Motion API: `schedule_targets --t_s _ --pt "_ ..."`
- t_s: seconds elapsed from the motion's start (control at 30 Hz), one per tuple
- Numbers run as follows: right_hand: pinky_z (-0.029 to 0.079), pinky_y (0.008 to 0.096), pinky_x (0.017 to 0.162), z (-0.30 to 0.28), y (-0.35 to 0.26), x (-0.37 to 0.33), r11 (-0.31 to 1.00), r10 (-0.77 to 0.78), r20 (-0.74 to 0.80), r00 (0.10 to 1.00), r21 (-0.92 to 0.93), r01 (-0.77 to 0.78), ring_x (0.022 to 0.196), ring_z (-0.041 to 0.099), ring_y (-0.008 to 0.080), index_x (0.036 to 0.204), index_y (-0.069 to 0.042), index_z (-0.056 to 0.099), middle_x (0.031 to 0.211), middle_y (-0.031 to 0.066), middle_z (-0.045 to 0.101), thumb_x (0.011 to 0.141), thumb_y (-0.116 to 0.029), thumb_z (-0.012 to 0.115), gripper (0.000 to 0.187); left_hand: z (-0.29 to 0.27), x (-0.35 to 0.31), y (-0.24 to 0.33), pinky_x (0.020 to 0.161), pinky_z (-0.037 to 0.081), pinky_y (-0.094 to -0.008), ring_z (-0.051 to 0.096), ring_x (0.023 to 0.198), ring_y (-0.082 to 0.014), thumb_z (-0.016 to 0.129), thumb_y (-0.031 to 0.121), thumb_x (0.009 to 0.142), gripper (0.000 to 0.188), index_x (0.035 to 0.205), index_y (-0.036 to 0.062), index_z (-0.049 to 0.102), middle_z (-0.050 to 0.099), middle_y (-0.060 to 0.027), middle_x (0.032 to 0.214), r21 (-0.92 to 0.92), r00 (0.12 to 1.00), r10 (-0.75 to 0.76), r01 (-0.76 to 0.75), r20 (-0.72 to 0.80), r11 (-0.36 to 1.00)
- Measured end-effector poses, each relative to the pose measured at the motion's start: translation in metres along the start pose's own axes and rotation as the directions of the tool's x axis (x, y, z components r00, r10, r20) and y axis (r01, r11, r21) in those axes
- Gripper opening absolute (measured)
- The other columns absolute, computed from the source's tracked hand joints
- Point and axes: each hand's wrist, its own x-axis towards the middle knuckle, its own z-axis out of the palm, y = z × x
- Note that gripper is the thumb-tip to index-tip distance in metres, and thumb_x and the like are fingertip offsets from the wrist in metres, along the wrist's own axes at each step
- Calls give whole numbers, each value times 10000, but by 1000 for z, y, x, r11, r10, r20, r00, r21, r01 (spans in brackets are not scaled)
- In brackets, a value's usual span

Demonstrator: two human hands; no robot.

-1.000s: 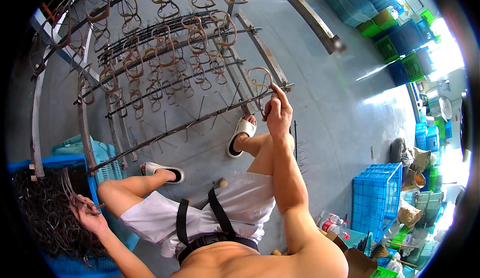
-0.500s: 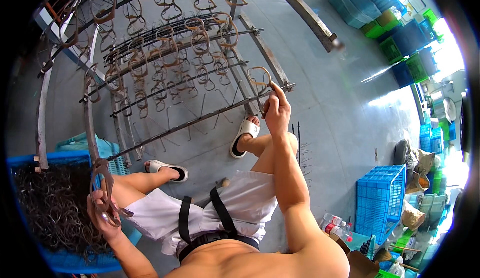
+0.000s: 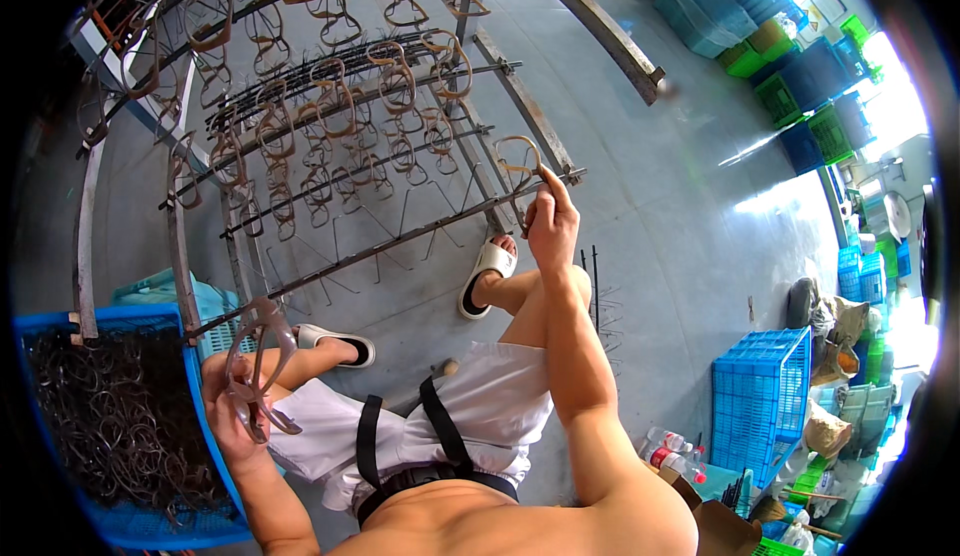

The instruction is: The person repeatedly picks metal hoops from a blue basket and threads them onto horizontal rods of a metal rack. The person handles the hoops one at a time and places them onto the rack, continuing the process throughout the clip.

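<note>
My left hand (image 3: 232, 421) is closed on brownish see-through eyeglass frames (image 3: 282, 358), held up above my left thigh; how many it holds I cannot tell. At the right end of the front bar (image 3: 400, 238) of a metal rack, a tan eyeglass frame (image 3: 519, 140) hangs, its lower part hidden behind my right hand (image 3: 553, 231). That hand pinches its edge, index finger stretched along it. Bare wire hooks stick out from the rest of this bar. On the bars behind hang several rows of similar brown frames (image 3: 335, 104).
A blue basket (image 3: 105, 318) heaped with dark frames stands at my left. Right of me are an empty-looking blue crate (image 3: 745, 401), plastic bottles (image 3: 672, 451) and a cardboard box (image 3: 722, 528). Stacked blue and green crates (image 3: 800, 86) line the far right. A steel beam (image 3: 610, 31) juts out ahead.
My left hand has moved right and slightly up, away from the basket, carrying the eyeglass frames. My right hand stays almost in place at the end of the bar.
</note>
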Motion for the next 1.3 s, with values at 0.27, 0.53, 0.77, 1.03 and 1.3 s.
schedule_targets --t_s 0.27,0.53,0.77,1.03,1.3 --pt "356 201 391 0 2 0 999 -15 56 998 53 12 440 404 46 1225 -25 550 563 -9 475 928 -117 404 343 34 2 4 434 416 -214 516 493 -157 451 197 897 306 1052 -59 515 591 -146 788 22 982 -145 143 121 989" --pt "362 203 401 2 4 1 998 -37 -16 999 -58 36 454 424 44 1217 -29 555 562 -8 478 931 -125 419 331 50 0 0 645 528 -193 655 766 -127 541 170 901 324 1116 -73 560 673 -109 894 5 949 -184 189 256 982" --pt "365 211 400 0 8 3 1000 -27 -25 999 -16 27 441 427 58 1223 -24 541 549 0 469 941 -136 417 328 58 3 -8 500 419 -154 545 567 -62 575 188 898 303 1102 -36 589 666 -95 831 26 931 -170 171 322 985" --pt "421 250 513 -15 0 11 998 50 -3 999 -40 -50 577 493 132 1242 -14 512 719 76 539 948 -183 444 346 67 4 -2 442 378 -156 500 503 -52 552 199 920 290 1091 -33 594 644 -100 781 73 883 -244 234 401 969" --pt "413 363 840 6 -95 -75 961 -273 805 527 206 184 935 500 304 1166 -19 551 993 139 559 883 -239 573 359 94 36 -13 526 376 -232 497 615 -89 651 50 830 136 929 -43 656 553 -51 722 369 706 -237 -37 667 929"
